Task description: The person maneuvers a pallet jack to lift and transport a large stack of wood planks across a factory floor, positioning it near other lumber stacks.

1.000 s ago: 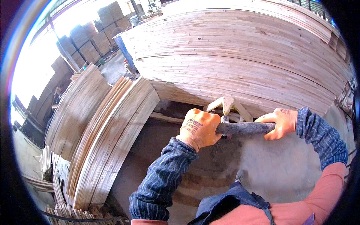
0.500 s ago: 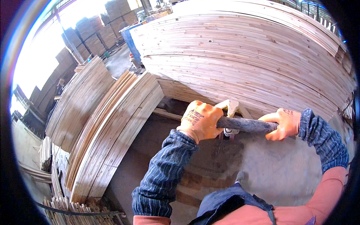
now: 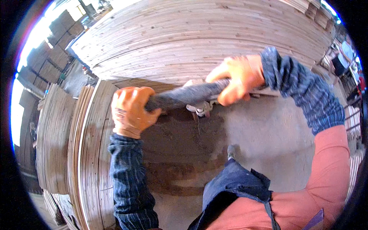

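Note:
Both ends of a thick dark grip bar are held in orange work gloves. My left hand is closed round its left end. At the right end my right hand has its fingers and thumb wrapped over the bar, slightly blurred. The bar slants, its right end higher in view. Behind and below its middle shows a whitish metal fitting, partly hidden by the bar, so I cannot make out what it belongs to.
A large stack of pale wooden boards stands ahead. More board stacks stand on the left. Below lies a concrete floor, with my shoe on it. At the far right a person is partly visible.
The view has turned to the right, so the stacks appear farther left. The bar and both hands sit farther left and higher, and the bar's right end has risen relative to its left.

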`<state>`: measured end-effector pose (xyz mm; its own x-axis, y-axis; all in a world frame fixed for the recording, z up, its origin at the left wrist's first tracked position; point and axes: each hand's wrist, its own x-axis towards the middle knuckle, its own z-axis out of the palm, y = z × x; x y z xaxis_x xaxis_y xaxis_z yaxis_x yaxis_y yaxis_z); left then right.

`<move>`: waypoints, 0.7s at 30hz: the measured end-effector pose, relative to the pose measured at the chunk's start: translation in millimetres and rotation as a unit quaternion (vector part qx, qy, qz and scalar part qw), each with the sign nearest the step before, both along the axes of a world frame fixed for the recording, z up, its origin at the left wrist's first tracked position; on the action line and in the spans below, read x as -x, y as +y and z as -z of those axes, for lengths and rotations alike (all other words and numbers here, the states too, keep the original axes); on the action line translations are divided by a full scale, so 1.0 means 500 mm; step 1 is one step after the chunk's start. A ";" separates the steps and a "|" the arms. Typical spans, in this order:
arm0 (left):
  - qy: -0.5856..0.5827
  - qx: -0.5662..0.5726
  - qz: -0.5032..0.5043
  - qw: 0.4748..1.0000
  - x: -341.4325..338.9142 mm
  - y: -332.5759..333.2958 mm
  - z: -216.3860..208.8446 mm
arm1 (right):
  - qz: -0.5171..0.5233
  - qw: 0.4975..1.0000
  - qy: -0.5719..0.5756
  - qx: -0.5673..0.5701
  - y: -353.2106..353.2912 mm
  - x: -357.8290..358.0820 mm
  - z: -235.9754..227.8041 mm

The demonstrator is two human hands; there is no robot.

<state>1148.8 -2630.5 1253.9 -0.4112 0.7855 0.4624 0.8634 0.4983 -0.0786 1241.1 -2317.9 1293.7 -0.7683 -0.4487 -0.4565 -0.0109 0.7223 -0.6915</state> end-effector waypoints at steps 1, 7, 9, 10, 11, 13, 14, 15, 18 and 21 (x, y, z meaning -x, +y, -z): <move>0.011 0.002 -0.004 1.000 0.015 0.014 0.013 | 0.026 0.999 -0.017 0.030 0.012 0.011 0.009; 0.032 -0.039 -0.115 0.992 0.107 0.101 -0.017 | 0.052 0.995 0.001 0.081 0.080 0.147 0.014; 0.035 -0.055 -0.178 0.982 0.077 0.174 -0.016 | 0.052 0.994 -0.013 0.098 0.103 0.157 0.024; 0.040 -0.069 -0.204 0.976 0.069 0.228 -0.018 | 0.052 0.993 -0.010 0.106 0.123 0.167 0.013; 0.091 -0.080 -0.147 0.982 0.064 0.274 -0.013 | 0.042 0.995 -0.018 0.088 0.141 0.187 0.002; 0.105 -0.062 -0.125 0.985 0.087 0.349 -0.015 | 0.034 0.994 -0.030 0.101 0.196 0.228 0.001; 0.090 -0.039 -0.131 0.986 0.111 0.364 -0.026 | 0.034 0.993 -0.024 0.115 0.225 0.246 -0.001; 0.094 -0.037 -0.123 0.987 0.124 0.388 -0.032 | 0.045 0.991 -0.017 0.125 0.253 0.250 0.000; 0.187 -0.066 -0.099 0.975 0.200 0.473 -0.025 | 0.101 0.973 0.147 0.145 0.340 0.295 -0.014; 0.132 -0.058 -0.132 0.981 0.297 0.515 -0.027 | 0.107 0.932 0.339 0.072 0.387 0.388 -0.012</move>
